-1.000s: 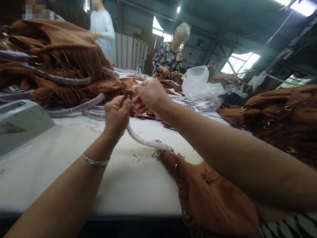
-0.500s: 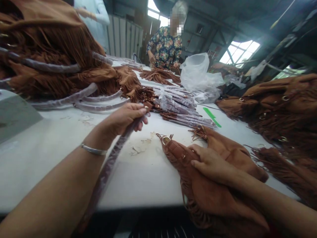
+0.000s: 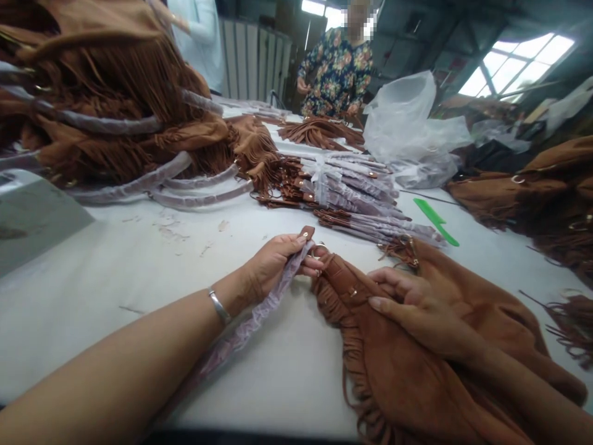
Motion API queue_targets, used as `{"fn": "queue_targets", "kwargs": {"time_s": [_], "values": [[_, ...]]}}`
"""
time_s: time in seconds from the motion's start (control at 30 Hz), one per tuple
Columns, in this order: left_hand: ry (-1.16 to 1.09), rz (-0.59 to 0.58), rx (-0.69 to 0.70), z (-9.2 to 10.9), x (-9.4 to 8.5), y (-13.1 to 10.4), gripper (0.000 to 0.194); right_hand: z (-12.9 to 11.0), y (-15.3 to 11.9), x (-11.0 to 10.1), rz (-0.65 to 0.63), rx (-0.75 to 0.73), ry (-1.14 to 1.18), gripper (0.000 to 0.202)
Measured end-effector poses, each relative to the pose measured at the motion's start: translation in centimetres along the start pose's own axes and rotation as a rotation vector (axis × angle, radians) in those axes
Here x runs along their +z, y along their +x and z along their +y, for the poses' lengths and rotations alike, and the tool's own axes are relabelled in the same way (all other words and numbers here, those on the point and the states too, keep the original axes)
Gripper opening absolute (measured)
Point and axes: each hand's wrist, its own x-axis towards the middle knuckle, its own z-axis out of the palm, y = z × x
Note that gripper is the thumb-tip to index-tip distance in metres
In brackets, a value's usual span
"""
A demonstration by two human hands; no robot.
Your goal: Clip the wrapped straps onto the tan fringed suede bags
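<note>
My left hand (image 3: 282, 262) is closed round a plastic-wrapped bag strap (image 3: 259, 315), close to its bare brown end with a gold stud. That end is right beside the metal ring (image 3: 319, 250) of a brown fringed bag (image 3: 398, 352); whether it touches the ring I cannot tell. My right hand (image 3: 412, 303) grips the bag's upper edge, thumb on top, near a small gold fitting. Fringe hangs along the bag's left side. Behind my right hand lies more brown suede (image 3: 472, 284) with a ring and tassel at its corner.
Bundled wrapped straps (image 3: 352, 185) lie ahead on the white table (image 3: 115, 278). Fringed bags (image 3: 115, 74) are piled left, and others (image 3: 546, 191) right. A green strip (image 3: 435, 221) and clear plastic bags (image 3: 407, 130) lie beyond. Two people stand across the table, one in a floral top (image 3: 336, 71).
My left hand has brought the strap end rightward and down to the bag's ring. My right hand keeps its grip on the bag. The camera view has shifted.
</note>
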Motion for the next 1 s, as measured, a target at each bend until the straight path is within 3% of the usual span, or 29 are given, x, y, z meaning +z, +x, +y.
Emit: {"fn": "queue_targets", "kwargs": {"time_s": [0.13, 0.23, 0.33, 0.4, 0.5, 0.6, 0.73, 0.87, 1.0], "values": [[-0.008, 0.02, -0.014, -0.6, -0.2, 0.3, 0.015, 1.4, 0.7, 0.6, -0.025, 0.13, 0.225, 0.027], [0.089, -0.023, 0.009, -0.5, -0.6, 0.3, 0.017, 0.4, 1.4, 0.1, 0.055, 0.09, 0.026, 0.027], [0.176, -0.058, 0.025, -0.3, -1.0, 0.3, 0.019, -1.8, 2.9, -0.5, 0.201, -0.065, -0.241, 0.027], [0.196, -0.08, 0.034, -0.3, -1.0, 0.3, 0.021, -3.1, 4.4, -0.4, 0.231, -0.139, -0.312, 0.027], [0.206, -0.093, 0.059, -0.4, -0.9, 0.2, 0.023, -3.7, 6.7, 0.9, 0.081, -0.128, -0.394, 0.027], [0.201, -0.085, 0.062, -0.4, -0.7, 0.1, 0.023, -2.6, 7.9, 2.5, -0.081, -0.102, -0.47, 0.02], [0.359, 0.015, 0.059, 0.0, -0.5, -0.1, 0.024, -1.2, 7.9, 3.4, -0.133, -0.121, -0.335, 0.021], [0.614, 0.126, 0.186, 0.6, -0.4, -0.3, 0.023, -1.6, 7.8, 3.3, -0.181, -0.123, -0.356, 0.019], [0.825, 0.022, 0.192, 0.9, -0.4, -0.5, 0.018, -2.6, 7.7, 3.5, -0.223, -0.144, -0.455, 0.012]]}}
